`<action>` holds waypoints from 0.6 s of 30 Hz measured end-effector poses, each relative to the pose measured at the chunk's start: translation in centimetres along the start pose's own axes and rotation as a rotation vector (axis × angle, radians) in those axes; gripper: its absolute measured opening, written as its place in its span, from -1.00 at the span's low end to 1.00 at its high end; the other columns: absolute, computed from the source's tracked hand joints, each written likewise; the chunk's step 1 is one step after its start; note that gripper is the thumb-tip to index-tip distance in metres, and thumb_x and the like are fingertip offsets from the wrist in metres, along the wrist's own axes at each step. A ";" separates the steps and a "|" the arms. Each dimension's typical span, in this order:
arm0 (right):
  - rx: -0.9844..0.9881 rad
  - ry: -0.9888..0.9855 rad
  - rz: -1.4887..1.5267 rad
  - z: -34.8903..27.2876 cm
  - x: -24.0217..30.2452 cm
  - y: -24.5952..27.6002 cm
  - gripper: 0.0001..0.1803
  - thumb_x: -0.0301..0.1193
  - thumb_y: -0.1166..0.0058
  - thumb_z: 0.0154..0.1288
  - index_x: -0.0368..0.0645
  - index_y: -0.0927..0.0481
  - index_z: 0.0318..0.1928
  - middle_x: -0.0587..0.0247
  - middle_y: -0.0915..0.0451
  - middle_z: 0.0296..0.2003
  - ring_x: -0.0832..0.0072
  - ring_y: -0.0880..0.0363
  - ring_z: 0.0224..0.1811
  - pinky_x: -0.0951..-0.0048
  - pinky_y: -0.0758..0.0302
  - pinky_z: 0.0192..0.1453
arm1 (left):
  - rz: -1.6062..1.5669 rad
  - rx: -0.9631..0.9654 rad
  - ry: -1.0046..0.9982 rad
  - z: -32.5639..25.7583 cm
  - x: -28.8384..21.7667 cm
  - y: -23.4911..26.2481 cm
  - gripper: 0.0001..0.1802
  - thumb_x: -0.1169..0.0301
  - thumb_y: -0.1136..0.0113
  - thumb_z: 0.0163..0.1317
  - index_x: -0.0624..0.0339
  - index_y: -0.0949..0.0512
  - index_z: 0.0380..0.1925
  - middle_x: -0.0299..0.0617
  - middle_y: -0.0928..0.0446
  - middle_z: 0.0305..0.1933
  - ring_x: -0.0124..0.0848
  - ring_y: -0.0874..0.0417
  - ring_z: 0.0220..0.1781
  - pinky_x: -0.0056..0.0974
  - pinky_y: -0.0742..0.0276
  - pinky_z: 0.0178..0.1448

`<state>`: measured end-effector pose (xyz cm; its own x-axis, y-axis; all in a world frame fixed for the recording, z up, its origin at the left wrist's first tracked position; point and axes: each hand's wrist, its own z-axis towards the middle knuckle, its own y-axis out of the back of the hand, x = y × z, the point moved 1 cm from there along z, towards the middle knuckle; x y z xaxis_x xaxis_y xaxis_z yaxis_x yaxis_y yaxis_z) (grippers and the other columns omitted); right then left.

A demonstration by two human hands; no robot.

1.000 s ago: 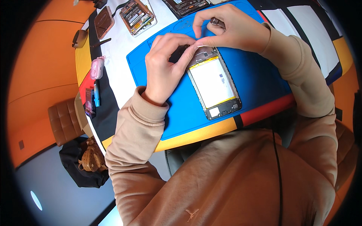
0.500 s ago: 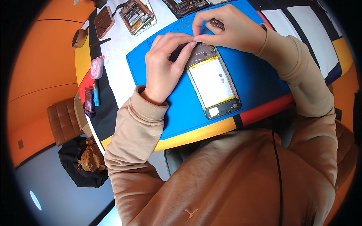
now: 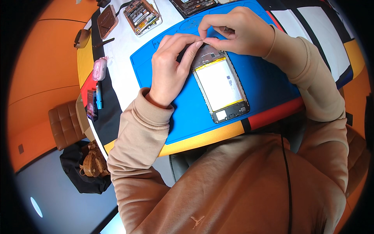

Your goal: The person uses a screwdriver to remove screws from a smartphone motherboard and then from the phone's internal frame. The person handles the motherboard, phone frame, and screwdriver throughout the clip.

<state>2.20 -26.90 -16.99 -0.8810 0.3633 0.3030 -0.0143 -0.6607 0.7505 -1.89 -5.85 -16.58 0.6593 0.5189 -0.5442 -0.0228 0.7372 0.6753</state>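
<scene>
An opened phone (image 3: 220, 84) lies on the blue work mat (image 3: 269, 89), its white battery showing and yellow strips along the battery's ends. At the phone's far end, my left hand (image 3: 171, 62) is closed, thumb and forefinger pinched together at the edge. My right hand (image 3: 241, 33) meets it there, its thumb and forefinger also pinched. Whatever lies between these fingertips is too small or hidden to make out. The curled fingers of my right hand also hold a short, dark metal cylindrical tool (image 3: 225, 29), mostly hidden. The phone's far edge is covered by my fingers.
Beyond the mat lie another opened phone (image 3: 142, 17), a brown cover (image 3: 107, 21) joined by a dark strip, and a dark opened device (image 3: 191, 6). At the left are a pink case (image 3: 100, 69), a blue tube (image 3: 99, 95) and a dark box (image 3: 92, 105).
My right hand's fingers have shifted slightly, and the metal tool in them now shows less of its length. My left hand and the phone have hardly moved.
</scene>
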 end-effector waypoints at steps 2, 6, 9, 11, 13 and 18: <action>-0.012 0.014 -0.015 0.0 0.1 -0.1 -0.81 -0.40 -0.36 0.20 0.03 -0.65 -0.17 0.42 -0.33 -0.75 0.63 -0.27 -0.74 0.60 -0.09 -0.64 | -0.005 0.001 0.005 0.0 0.0 0.0 -0.86 0.44 -0.31 0.24 0.23 -0.69 -0.22 -0.17 -0.68 -0.22 -0.26 -0.57 -0.23 -0.28 -0.50 -0.11; -0.034 0.035 -0.024 -0.1 0.3 -0.1 -0.81 -0.40 -0.35 0.21 0.03 -0.64 -0.18 0.42 -0.31 -0.76 0.63 -0.28 -0.74 0.60 -0.09 -0.65 | 0.000 0.011 0.010 0.0 0.1 0.2 -0.85 0.41 -0.33 0.24 0.23 -0.69 -0.23 -0.16 -0.67 -0.24 -0.26 -0.57 -0.24 -0.29 -0.50 -0.13; -0.012 0.027 -0.029 -0.1 0.3 0.0 -0.82 -0.40 -0.35 0.20 0.03 -0.63 -0.19 0.41 -0.32 -0.76 0.63 -0.28 -0.74 0.61 -0.10 -0.65 | 0.009 0.007 0.000 0.0 0.0 0.1 -0.84 0.39 -0.33 0.24 0.22 -0.69 -0.24 -0.16 -0.67 -0.26 -0.27 -0.57 -0.25 -0.29 -0.50 -0.15; -0.002 0.030 -0.037 -0.1 0.4 0.0 -0.83 -0.40 -0.34 0.21 0.04 -0.63 -0.20 0.42 -0.31 -0.76 0.62 -0.28 -0.74 0.61 -0.11 -0.64 | 0.015 0.013 -0.002 0.1 -0.1 0.1 -0.85 0.41 -0.32 0.25 0.25 -0.68 -0.24 -0.16 -0.67 -0.26 -0.30 -0.57 -0.25 -0.31 -0.48 -0.12; -0.002 0.040 -0.040 0.1 0.5 0.1 -0.83 -0.40 -0.33 0.21 0.03 -0.62 -0.20 0.42 -0.34 -0.74 0.62 -0.28 -0.73 0.61 -0.11 -0.64 | 0.023 0.030 0.008 0.0 -0.3 0.2 -0.86 0.46 -0.31 0.28 0.31 -0.68 -0.23 -0.14 -0.68 -0.25 -0.36 -0.58 -0.23 -0.34 -0.46 -0.06; -0.031 -0.137 0.127 0.8 0.1 1.3 -0.90 -0.46 -0.19 0.15 -0.05 -0.59 -0.29 0.19 -0.48 -0.66 0.28 -0.52 -0.64 0.36 -0.37 -0.54 | 0.032 0.028 0.023 0.1 -0.3 0.2 -0.86 0.43 -0.32 0.27 0.26 -0.71 -0.24 -0.17 -0.69 -0.26 -0.38 -0.58 -0.24 -0.35 -0.46 -0.07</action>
<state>2.51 -27.18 -15.53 -0.8038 0.3603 0.4734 0.0770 -0.7260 0.6833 -2.06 -5.93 -16.23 0.6412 0.5518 -0.5332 -0.0223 0.7080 0.7059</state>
